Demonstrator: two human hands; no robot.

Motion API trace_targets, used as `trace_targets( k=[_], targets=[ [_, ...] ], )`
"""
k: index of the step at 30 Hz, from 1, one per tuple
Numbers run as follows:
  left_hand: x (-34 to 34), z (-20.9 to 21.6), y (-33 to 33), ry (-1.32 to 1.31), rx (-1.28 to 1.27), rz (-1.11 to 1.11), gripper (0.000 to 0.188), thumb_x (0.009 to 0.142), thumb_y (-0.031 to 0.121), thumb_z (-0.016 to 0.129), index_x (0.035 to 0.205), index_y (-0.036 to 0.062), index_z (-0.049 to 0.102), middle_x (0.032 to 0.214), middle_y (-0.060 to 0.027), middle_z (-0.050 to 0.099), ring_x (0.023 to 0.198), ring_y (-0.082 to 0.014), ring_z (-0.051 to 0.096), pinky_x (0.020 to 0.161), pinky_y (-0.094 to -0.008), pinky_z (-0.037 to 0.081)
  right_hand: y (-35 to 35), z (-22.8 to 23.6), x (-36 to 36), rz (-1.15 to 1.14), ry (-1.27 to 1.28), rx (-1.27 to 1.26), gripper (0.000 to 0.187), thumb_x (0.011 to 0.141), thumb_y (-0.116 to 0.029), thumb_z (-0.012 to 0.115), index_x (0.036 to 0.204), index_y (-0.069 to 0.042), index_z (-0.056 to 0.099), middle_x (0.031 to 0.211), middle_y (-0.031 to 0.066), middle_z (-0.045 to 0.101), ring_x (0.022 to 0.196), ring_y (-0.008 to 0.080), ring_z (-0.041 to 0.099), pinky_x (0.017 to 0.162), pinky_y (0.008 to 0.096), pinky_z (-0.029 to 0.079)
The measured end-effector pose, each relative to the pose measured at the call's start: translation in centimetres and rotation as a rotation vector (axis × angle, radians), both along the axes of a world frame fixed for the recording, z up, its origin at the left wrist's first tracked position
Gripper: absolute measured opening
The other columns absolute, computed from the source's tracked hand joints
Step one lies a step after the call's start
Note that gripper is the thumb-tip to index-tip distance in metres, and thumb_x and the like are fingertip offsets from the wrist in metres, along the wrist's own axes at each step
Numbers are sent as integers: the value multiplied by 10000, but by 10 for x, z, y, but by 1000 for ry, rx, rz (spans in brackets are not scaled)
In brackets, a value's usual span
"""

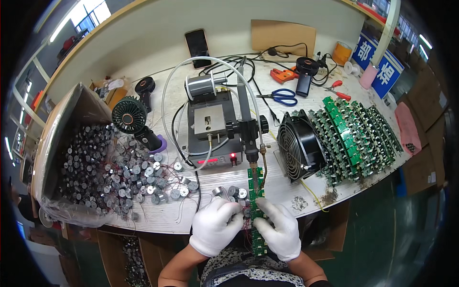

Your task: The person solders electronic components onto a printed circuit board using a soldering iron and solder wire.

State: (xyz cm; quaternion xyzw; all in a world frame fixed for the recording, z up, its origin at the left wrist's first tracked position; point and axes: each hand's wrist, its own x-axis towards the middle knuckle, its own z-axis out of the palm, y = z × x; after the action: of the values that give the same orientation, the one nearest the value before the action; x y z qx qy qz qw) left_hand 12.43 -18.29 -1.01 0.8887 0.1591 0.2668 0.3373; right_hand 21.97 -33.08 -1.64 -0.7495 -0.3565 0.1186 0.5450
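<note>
A long green circuit board strip [257, 230] lies lengthwise in front of me, its far end under the tip of a soldering iron [254, 167] clamped in a black stand. My right hand [281, 230], in a white glove, grips the strip's right edge between thumb and fingers. On the strip's left side my left hand [216, 226], also gloved, is closed in a pinch beside thin red wires; what its fingertips hold is too small to make out. Just beyond that hand sit several small round motors [233, 191] with wires.
A soldering station [210, 158] carrying a solder wire spool [205, 87] stands ahead. At left, motors spill from a plastic-lined box [71, 112] beside a small fan [129, 115]. At right are a black square fan [300, 146], stacked circuit boards [351, 138] and blue-handled scissors [283, 96].
</note>
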Motion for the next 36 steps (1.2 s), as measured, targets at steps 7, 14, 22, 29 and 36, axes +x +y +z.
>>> trace_targets(
  k=[7, 14, 22, 29, 36],
  targets=[
    [3, -4, -2, -11, 96, 11, 147, 697, 40, 716, 806, 103, 641, 726, -55, 592, 631, -260, 609, 554, -364, 495, -3, -8, 4, 83, -129, 35, 388, 777, -22, 710, 1162, -26, 658, 903, 143, 635, 757, 264, 641, 685, 329, 514],
    [4, -3, -3, -46, 124, -40, 174, 676, -28, 719, 797, 55, 626, 712, -97, 597, 588, -274, 598, 531, -347, 479, -1, -3, 1, 18, -72, 34, 355, 773, -23, 712, 1126, -24, 674, 901, 137, 632, 765, 270, 644, 688, 339, 515],
    [-1, -6, -3, 33, -269, 48, 91, 767, 43, 706, 824, 40, 636, 723, -79, 623, 581, -179, 603, 548, -288, 483, -2, -5, 1, 62, -99, 25, 325, 772, -18, 713, 1095, -58, 701, 883, 122, 629, 753, 253, 645, 671, 324, 511],
    [0, 4, 2, 126, -783, -43, 95, 829, 52, 691, 890, -10, 654, 798, -69, 657, 665, -93, 601, 617, -224, 485, -3, -8, 1, 78, -90, 23, 315, 772, -20, 714, 1085, -62, 706, 879, 121, 631, 743, 252, 644, 665, 319, 511],
    [2, -12, 3, 24, -574, -39, 122, 812, 28, 695, 915, 0, 637, 855, -89, 643, 764, -130, 611, 696, -259, 491, -9, -6, -4, 18, 6, 33, 401, 775, -37, 711, 1171, -28, 648, 910, 139, 642, 760, 242, 652, 668, 310, 515]
  ],
)
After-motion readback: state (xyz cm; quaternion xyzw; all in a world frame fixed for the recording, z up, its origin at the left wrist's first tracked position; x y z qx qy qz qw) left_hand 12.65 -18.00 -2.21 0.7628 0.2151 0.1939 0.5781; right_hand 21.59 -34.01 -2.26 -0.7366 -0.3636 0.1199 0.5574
